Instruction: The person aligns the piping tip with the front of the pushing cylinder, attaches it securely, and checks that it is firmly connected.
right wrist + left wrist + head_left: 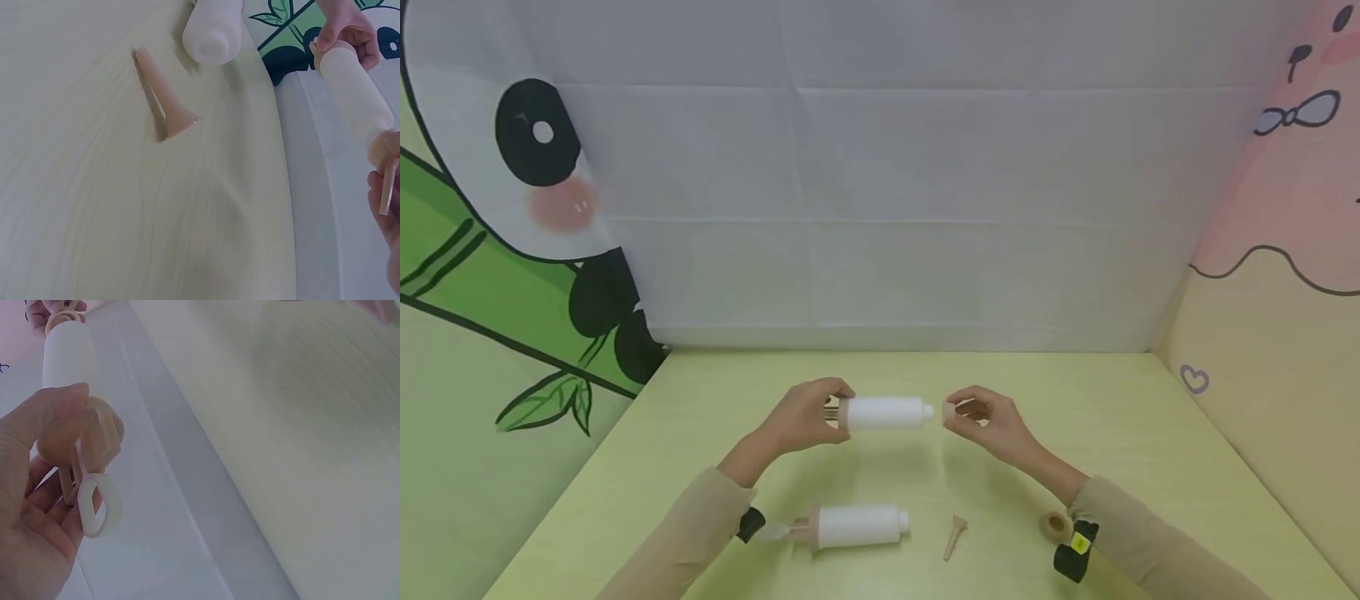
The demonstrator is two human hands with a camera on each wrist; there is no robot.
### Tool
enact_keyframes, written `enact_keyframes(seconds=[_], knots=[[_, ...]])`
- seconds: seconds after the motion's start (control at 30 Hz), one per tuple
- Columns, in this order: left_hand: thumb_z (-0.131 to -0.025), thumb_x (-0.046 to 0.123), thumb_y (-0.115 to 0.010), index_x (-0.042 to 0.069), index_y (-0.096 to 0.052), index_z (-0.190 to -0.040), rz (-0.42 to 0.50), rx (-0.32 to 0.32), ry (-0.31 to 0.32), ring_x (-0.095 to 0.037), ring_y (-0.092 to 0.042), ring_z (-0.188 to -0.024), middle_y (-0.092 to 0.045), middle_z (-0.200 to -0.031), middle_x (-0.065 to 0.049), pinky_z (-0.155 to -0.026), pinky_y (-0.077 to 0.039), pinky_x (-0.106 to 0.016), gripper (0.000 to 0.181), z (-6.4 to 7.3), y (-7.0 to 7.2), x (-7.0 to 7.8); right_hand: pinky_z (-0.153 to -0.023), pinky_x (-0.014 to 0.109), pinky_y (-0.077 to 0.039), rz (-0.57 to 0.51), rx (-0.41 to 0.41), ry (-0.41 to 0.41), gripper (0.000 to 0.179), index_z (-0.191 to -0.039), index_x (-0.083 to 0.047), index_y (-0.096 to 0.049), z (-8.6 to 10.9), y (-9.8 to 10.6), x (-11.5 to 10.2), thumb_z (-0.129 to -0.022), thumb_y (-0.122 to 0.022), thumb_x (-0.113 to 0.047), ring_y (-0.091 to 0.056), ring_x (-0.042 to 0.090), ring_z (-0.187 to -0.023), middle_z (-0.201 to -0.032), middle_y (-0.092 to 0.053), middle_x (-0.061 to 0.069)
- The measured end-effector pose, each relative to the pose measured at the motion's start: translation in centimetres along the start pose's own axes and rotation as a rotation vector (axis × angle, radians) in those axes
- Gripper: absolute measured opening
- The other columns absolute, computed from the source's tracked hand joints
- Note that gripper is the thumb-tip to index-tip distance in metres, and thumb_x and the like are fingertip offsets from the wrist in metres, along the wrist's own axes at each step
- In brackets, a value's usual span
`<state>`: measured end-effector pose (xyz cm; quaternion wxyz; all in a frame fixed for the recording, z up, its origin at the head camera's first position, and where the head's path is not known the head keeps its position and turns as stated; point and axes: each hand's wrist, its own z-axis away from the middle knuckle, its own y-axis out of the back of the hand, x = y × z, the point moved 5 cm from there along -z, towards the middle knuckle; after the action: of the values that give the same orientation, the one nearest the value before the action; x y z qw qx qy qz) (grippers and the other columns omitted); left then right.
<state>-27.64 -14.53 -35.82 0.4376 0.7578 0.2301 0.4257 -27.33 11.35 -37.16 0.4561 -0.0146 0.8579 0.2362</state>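
- White bottle (883,413) is held lengthwise above the pale table (1112,433), between the two hands, narrow nozzle (928,412) toward the right.
- Left hand (805,414): thumb and fingers curled around the bottle's tan collar (843,415), thumb on one side, fingers opposite; prongs (110,440) and a white loop (112,506) jut out on the palm side.
- Right hand (992,421): thumb and fingertips pinch a small tan cap (949,413); its slim stem (388,190) sticks out past the fingers.
- Cap sits just off the nozzle in the head view, roughly in line with it; the wrist views overlap the two, so any contact there is hard to tell.
- Handling, by judgement: bottle likely light, stiff-walled, smooth enough to slip; collar or mid-barrel the surest hold. Stem and prongs look thin, best not loaded.
- On the table, nearer the person: second bottle (859,527) lying on its side, flared tan peg (955,537), tan ring (1047,527) beside the right cuff.
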Motion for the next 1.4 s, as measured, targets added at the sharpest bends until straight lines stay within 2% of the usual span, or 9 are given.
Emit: enact_keyframes(seconds=[0.3, 0.57, 0.9, 1.17, 1.4], knots=[[-0.067, 0.015, -0.08, 0.009, -0.058, -0.106, 0.023, 0.001, -0.011, -0.022, -0.061, -0.094, -0.06, -0.103, -0.003, -0.076, -0.052, -0.027, 0.045, 0.0, -0.7, -0.7, -0.068, 0.032, -0.053, 0.027, 0.009, 0.064, 0.025, -0.1, 0.007, -0.059, -0.6, -1.3, 0.1, -0.077, -0.067, 0.006, -0.062, 0.033, -0.081, -0.095, -0.061, 0.022], [-0.067, 0.012, -0.079, 0.008, -0.058, -0.107, 0.057, 0.013, -0.011, -0.023, -0.061, -0.094, -0.06, -0.104, -0.004, -0.076, -0.052, -0.026, 0.046, 0.0, -0.7, -1.0, -0.071, 0.033, -0.053, 0.045, 0.013, 0.019, 0.026, -0.101, 0.006, -0.06, -0.9, -1.7, -0.2, -0.076, -0.068, 0.003, -0.062, 0.034, -0.084, -0.097, -0.062, 0.021], [-0.068, 0.01, -0.078, 0.008, -0.057, -0.106, 0.13, -0.003, -0.011, -0.023, -0.061, -0.095, -0.059, -0.104, -0.005, -0.076, -0.051, -0.024, 0.044, 0.0, -0.5, -1.1, -0.073, 0.039, -0.052, 0.052, 0.02, -0.013, 0.026, -0.1, 0.005, -0.06, -1.0, -1.8, -0.6, -0.076, -0.069, 0.003, -0.061, 0.034, -0.085, -0.097, -0.063, 0.019], [-0.067, 0.011, -0.079, 0.007, -0.058, -0.106, 0.113, 0.004, -0.037, -0.022, -0.061, -0.094, -0.06, -0.105, -0.005, -0.078, -0.051, -0.026, 0.044, 0.0, -0.5, -0.8, -0.073, 0.045, -0.051, 0.047, 0.016, 0.053, 0.028, -0.099, 0.006, -0.06, -1.0, -1.8, -0.6, -0.073, -0.07, 0.006, -0.061, 0.034, -0.086, -0.097, -0.062, 0.02], [-0.067, 0.011, -0.079, 0.007, -0.059, -0.104, 0.135, -0.001, -0.038, -0.023, -0.06, -0.095, -0.06, -0.105, -0.006, -0.08, -0.051, -0.028, 0.043, 0.1, -0.4, -0.7, -0.071, 0.047, -0.051, 0.036, 0.022, 0.056, 0.027, -0.099, 0.006, -0.06, -0.8, -1.7, -0.6, -0.073, -0.07, 0.007, -0.061, 0.033, -0.086, -0.097, -0.062, 0.02]])
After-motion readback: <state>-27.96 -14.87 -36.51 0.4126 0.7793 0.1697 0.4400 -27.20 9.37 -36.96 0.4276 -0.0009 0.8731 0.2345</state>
